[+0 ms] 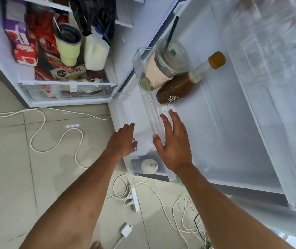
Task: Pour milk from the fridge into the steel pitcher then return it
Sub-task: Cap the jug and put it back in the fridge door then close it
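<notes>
The fridge stands open below me. A white milk jug (143, 141) with a blue and red label sits in the lower door bin (134, 169), its white cap (149, 165) nearest me. My left hand (123, 141) is against the jug's left side, fingers spread and not closed round it. My right hand (172, 142) hovers open over the jug's right side and the rim of the upper door bin (143, 97). A second milk jug (95, 54) stands on the fridge's inner shelf. No steel pitcher is in view.
The upper door bin holds a lidded plastic cup (170, 58) and a brown bottle (179, 85). The inner shelf holds a pale green tumbler (68, 49), red cartons (23, 42) and a black bag (93, 13). White cables (57, 141) and a power strip (134, 198) lie on the tiled floor.
</notes>
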Tool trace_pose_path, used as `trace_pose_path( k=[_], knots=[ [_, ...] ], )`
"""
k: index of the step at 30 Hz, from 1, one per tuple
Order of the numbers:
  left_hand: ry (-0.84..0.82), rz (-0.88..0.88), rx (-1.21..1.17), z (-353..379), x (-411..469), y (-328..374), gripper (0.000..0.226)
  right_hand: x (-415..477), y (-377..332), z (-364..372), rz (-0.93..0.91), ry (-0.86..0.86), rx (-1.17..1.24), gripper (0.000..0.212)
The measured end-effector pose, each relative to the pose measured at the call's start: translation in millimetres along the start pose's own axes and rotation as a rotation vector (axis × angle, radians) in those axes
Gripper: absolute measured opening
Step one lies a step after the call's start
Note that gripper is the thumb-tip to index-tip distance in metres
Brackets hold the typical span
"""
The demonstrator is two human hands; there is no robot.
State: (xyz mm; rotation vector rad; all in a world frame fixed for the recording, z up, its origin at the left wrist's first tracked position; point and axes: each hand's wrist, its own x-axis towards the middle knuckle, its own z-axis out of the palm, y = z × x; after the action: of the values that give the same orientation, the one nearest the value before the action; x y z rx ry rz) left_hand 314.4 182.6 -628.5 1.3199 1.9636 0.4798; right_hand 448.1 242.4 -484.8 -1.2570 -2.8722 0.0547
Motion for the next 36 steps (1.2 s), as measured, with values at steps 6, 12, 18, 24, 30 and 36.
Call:
trace_pose_path(
  k=[6, 12, 18, 24, 30, 36],
  knots=[
    [0.116, 0.066, 0.004, -51, -20, 15, 0.052, -1, 3, -3, -0.022, -0.051, 0.0, 0.061],
    [0.175, 0.076, 0.079, -102, -54, 34, 0.041, -9, -22, -28, 0.067, -0.042, 0.184, 0.067],
    [0.234, 0.051, 0.131, -150, -101, 56, 0.039, -27, -47, -78, 0.082, -0.042, 0.356, 0.053],
    [0.343, 0.054, 0.204, -203, -152, 100, 0.035, -41, -61, -148, 0.009, 0.017, 0.452, 0.039],
    [0.45, 0.126, 0.256, -238, -192, 164, 0.036, -50, -58, -239, -0.143, 0.224, 0.491, 0.031],
    [0.497, 0.208, 0.293, -247, -224, 227, 0.04, -67, -33, -314, -0.2, 0.367, 0.448, 0.036]
  ],
)
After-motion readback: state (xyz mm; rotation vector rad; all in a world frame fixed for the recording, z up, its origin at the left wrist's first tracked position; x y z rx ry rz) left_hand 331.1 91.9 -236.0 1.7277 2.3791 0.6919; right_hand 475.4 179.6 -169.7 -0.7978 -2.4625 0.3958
